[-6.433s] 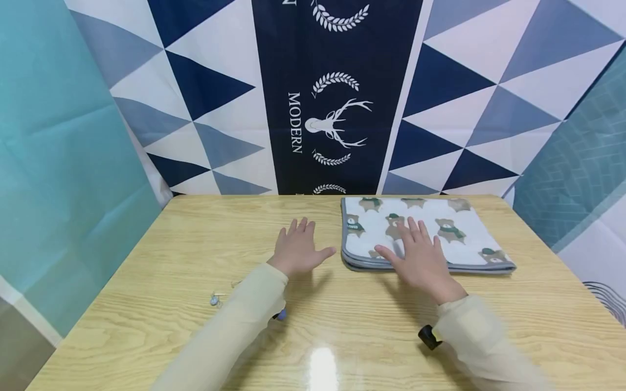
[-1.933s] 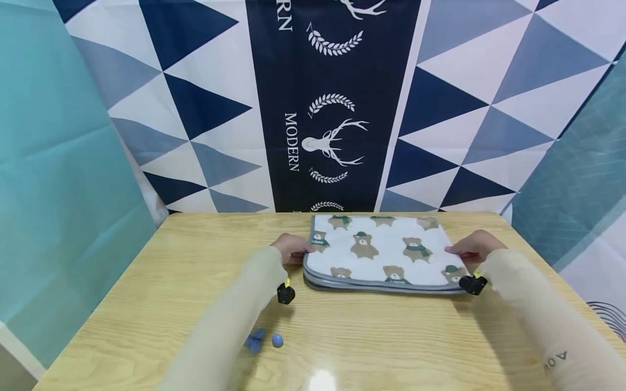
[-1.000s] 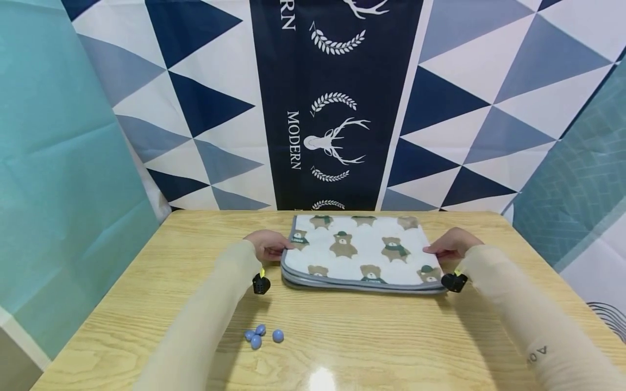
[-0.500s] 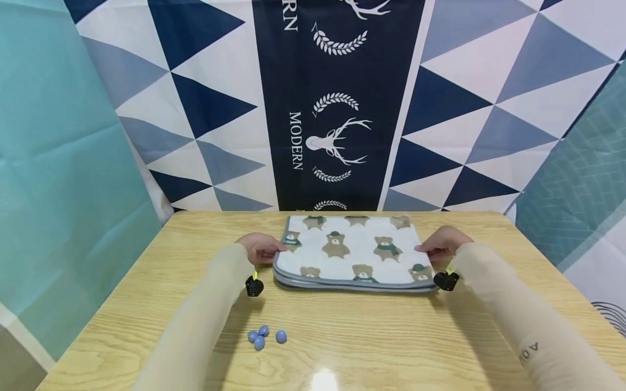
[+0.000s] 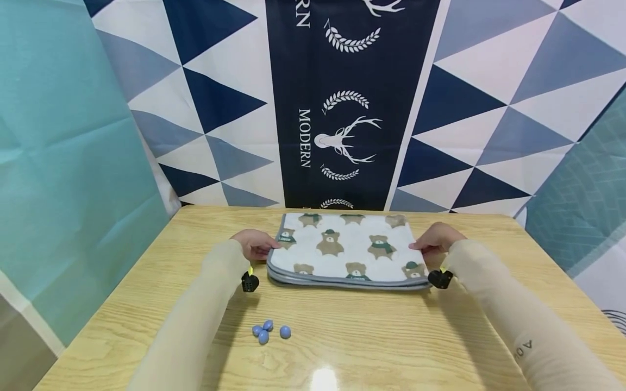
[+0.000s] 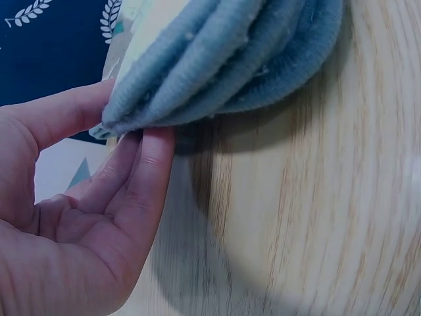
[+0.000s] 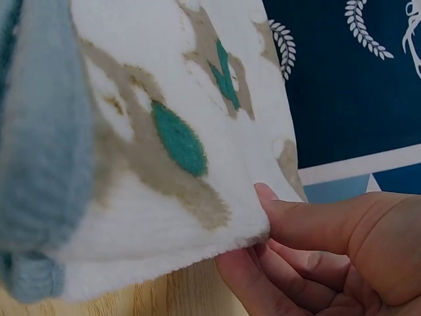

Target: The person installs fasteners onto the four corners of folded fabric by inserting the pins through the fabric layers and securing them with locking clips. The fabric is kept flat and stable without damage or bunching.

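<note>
A folded blanket (image 5: pixel 349 252), white with brown bears and a grey-blue trim, is held by its two short sides towards the back of the table. My left hand (image 5: pixel 255 244) pinches its left edge, thumb on top and fingers underneath. In the left wrist view, the stacked trim layers (image 6: pixel 223 59) bulge beside that hand (image 6: pixel 85 217), over the wood. On the opposite side my right hand (image 5: pixel 437 239) pinches the right edge. The right wrist view has the right thumb (image 7: pixel 309 224) over the white fabric (image 7: pixel 237 197) and curled fingers below it.
Several small blue oval pieces (image 5: pixel 263 337) lie on the wooden table (image 5: pixel 371 342), in front of the blanket and right of the left sleeve (image 5: pixel 191 309). A patterned curtain (image 5: pixel 337 108) hangs behind the table's back edge. Small black devices (image 5: pixel 250 282) sit at both wrists.
Earliest, both hands were spread, the right one over the blanket. They then took hold of its sides, and the blanket has shifted left, only slightly in the last half second.
</note>
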The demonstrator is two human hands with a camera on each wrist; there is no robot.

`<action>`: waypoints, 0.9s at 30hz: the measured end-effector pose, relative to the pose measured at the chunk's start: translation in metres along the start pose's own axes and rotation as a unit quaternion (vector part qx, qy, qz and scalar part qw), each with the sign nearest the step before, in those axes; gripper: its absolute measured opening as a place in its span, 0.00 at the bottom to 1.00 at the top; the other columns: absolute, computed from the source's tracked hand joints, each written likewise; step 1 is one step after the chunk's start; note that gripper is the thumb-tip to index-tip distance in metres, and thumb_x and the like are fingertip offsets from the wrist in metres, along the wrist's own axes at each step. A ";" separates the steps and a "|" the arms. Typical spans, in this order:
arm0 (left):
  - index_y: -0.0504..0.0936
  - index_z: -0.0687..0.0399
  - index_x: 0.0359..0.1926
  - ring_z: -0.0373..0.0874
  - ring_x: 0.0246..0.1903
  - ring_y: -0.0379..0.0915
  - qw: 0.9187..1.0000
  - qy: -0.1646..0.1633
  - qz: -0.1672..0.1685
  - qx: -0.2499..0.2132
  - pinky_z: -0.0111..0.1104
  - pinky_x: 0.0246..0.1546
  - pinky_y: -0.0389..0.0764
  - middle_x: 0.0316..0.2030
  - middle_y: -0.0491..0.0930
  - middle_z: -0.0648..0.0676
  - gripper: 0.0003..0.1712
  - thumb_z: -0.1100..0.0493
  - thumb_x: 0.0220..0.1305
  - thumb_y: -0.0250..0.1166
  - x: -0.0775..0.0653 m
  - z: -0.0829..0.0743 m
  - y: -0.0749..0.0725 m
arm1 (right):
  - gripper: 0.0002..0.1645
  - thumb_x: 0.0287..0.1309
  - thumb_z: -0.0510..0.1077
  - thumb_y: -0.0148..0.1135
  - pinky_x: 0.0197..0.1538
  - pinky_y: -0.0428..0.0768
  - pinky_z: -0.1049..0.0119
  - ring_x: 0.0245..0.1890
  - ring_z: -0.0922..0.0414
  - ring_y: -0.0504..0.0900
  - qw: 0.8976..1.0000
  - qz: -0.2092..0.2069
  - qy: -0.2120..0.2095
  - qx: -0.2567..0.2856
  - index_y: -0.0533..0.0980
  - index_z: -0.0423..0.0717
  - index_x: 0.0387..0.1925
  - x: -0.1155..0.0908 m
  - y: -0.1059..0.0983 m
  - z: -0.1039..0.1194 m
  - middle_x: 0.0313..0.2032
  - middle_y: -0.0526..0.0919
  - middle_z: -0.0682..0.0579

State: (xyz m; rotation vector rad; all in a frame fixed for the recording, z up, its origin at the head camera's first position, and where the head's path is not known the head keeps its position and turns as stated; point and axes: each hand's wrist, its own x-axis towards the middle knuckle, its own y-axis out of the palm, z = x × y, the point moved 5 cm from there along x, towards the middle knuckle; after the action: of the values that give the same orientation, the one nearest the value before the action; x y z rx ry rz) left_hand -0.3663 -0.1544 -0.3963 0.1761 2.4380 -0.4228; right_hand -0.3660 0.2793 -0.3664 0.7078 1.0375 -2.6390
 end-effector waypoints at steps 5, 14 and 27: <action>0.78 0.56 0.33 0.35 0.25 0.72 1.000 0.003 0.004 0.004 0.23 0.27 0.78 0.21 0.78 0.47 0.05 0.62 0.59 0.67 -0.001 0.001 -0.006 | 0.15 0.57 0.40 0.67 0.32 0.83 0.70 0.22 0.63 0.78 1.000 -0.004 0.003 -0.015 0.79 0.28 0.38 0.002 0.006 0.005 0.19 0.79 0.55; 0.77 0.55 0.35 0.35 0.28 0.73 1.000 -0.002 -0.003 0.016 0.23 0.29 0.78 0.24 0.77 0.47 0.06 0.62 0.60 0.66 -0.004 0.003 -0.013 | 0.14 0.56 0.39 0.67 0.31 0.83 0.71 0.21 0.64 0.78 1.000 0.002 0.005 -0.004 0.80 0.29 0.38 0.003 0.012 0.013 0.18 0.79 0.56; 0.78 0.57 0.38 0.36 0.29 0.74 1.000 -0.006 -0.012 0.024 0.24 0.30 0.79 0.24 0.78 0.47 0.07 0.61 0.60 0.66 -0.004 0.007 -0.021 | 0.18 0.56 0.41 0.67 0.33 0.84 0.70 0.21 0.64 0.78 1.000 -0.005 0.011 -0.022 0.79 0.28 0.42 0.002 0.018 0.018 0.19 0.79 0.55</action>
State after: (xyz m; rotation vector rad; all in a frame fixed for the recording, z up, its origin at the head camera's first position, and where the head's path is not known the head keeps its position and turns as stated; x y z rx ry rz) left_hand -0.3635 -0.1768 -0.3935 0.1640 2.4218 -0.4926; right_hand -0.3680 0.2543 -0.3666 0.7261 1.1028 -2.6141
